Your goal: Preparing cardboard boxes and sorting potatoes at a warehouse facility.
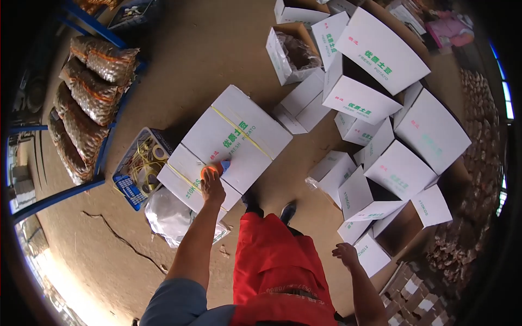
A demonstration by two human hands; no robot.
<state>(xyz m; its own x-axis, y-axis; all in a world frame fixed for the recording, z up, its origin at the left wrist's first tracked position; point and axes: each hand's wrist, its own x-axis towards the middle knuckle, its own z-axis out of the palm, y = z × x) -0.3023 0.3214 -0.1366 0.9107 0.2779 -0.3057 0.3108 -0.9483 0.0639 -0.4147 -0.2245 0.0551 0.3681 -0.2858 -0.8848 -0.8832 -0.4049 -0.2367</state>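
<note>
My left hand point(213, 190) is on an orange and blue tape dispenser point(215, 168), which rests on top of a white cardboard carton point(255, 110) with green and red print. Two yellow straps cross the carton's top. My right hand point(346, 253) hangs away to the right, fingers slightly bent, beside an open white carton point(372, 253) and holding nothing that shows. A blue plastic basket point(129, 195) with tape rolls point(159, 152) and yellow strapping stands left of the strapped carton. Clear plastic bags point(168, 212) lie against that carton's near side.
Several open white cartons point(383, 53) are piled at the right, one with a plastic liner point(295, 53). Full mesh sacks point(87, 106) lie on a blue metal frame point(61, 199) at the left. A dark cord point(122, 240) runs over the floor. Another person point(448, 30) is at the upper right.
</note>
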